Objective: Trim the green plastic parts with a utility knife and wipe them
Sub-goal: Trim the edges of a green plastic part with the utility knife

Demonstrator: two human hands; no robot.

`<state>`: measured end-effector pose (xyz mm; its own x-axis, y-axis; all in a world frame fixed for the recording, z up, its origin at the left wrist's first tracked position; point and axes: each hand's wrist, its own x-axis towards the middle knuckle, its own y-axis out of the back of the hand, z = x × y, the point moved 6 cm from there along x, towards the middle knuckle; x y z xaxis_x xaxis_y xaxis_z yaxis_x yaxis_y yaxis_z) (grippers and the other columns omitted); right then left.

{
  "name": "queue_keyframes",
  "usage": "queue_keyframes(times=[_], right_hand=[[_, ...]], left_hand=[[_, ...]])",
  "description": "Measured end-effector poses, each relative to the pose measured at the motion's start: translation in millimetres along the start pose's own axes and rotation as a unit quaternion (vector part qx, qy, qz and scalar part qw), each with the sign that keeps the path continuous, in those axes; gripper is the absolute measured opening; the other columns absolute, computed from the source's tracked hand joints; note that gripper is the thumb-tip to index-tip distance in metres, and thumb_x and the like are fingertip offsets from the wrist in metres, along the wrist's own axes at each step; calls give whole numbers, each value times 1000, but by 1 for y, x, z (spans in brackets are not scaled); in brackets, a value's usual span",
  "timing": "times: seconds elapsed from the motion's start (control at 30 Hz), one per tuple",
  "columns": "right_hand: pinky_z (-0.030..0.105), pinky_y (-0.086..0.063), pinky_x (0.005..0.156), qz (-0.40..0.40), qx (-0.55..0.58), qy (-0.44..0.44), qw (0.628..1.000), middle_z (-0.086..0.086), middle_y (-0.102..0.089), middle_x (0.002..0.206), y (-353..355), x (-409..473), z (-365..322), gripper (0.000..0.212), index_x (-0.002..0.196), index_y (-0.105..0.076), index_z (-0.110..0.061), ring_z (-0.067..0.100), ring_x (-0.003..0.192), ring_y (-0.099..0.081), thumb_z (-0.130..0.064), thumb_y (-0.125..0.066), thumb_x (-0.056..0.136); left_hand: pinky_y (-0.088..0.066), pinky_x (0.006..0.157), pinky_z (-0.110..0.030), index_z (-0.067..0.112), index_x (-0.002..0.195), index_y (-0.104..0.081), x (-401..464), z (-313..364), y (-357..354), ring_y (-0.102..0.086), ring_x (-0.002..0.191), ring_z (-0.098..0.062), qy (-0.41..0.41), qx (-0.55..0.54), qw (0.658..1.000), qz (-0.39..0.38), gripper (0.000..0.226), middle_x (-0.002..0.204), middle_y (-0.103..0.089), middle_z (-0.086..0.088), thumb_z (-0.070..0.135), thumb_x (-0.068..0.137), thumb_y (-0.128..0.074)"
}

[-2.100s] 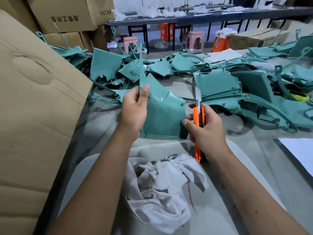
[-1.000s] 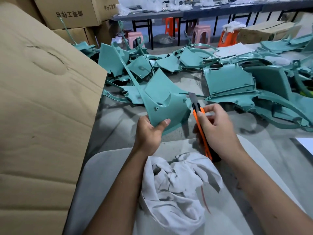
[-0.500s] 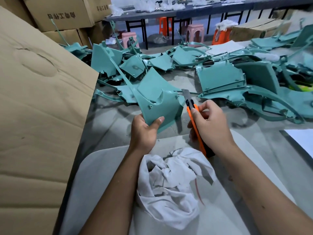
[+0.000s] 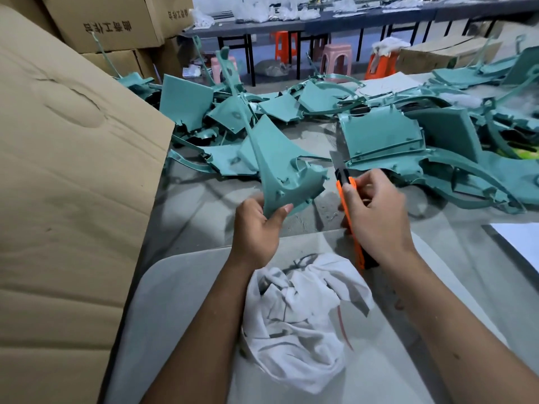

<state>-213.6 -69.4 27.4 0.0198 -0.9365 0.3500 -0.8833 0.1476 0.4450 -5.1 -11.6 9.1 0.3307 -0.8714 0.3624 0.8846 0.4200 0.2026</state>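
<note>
We're at a grey worktable [image 4: 204, 205] w/ a big cardboard sheet [image 4: 73, 185] leaning at our left and a heap of green plastic parts [image 4: 379, 135] spread across the back and right. Nearer us, a crumpled white rag [image 4: 297, 322] lies on a pale board, between our forearms, untouched for now. The part in hand [image 4: 285, 170] is held up off the table just in front of the heap; vs. approx 2 s ago we've shifted our grip from its tall top strip down to the bottom corner and tilted it, so a fresh edge faces the blade. Our left hand [image 4: 256, 228] pinches that corner, thumb on the near face, fingers curled behind. Our right hand [image 4: 376, 217] is wrapped round the orange utility knife [image 4: 347, 205], blade out, tip just beside the part's right edge but not touching. So, prob. trimming resumes on this new edge; wiping not yet begun.
</note>
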Motion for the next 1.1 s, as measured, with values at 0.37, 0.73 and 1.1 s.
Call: queue_keyframes(times=[0.37, 0.73, 1.1], right_hand=[[28, -51, 61, 124, -78, 157, 977, -11, -68, 80, 26, -19, -32, 14, 112, -73, -21, 12, 68, -64, -27, -68, 101], [39, -55, 63, 8, -140, 180, 974, -5, -72, 79, 1, -16, -17, 14, 107, -73, -27, 20, 69, -62, -33, -75, 94], [29, -49, 58, -25, -147, 194, 970, -15, -66, 72, -2, -17, -13, 13, 102, -72, -32, 13, 64, -58, -35, -78, 91]], left_hand=[[-54, 95, -29, 27, 116, -73, -9, 30, 12, -68, 110, -7, -199, 113, 971, 72, 49, 112, -72, 12, -10, 86, -60], [-52, 102, -46, 15, 121, -75, -2, 13, 25, -62, 126, -24, -150, 276, 949, -20, 58, 127, -71, -4, -17, 75, -60], [-39, 114, -46, 24, 127, -71, 0, 2, 32, -51, 138, -21, -64, 281, 954, -87, 50, 139, -63, 1, 14, 79, -59]])
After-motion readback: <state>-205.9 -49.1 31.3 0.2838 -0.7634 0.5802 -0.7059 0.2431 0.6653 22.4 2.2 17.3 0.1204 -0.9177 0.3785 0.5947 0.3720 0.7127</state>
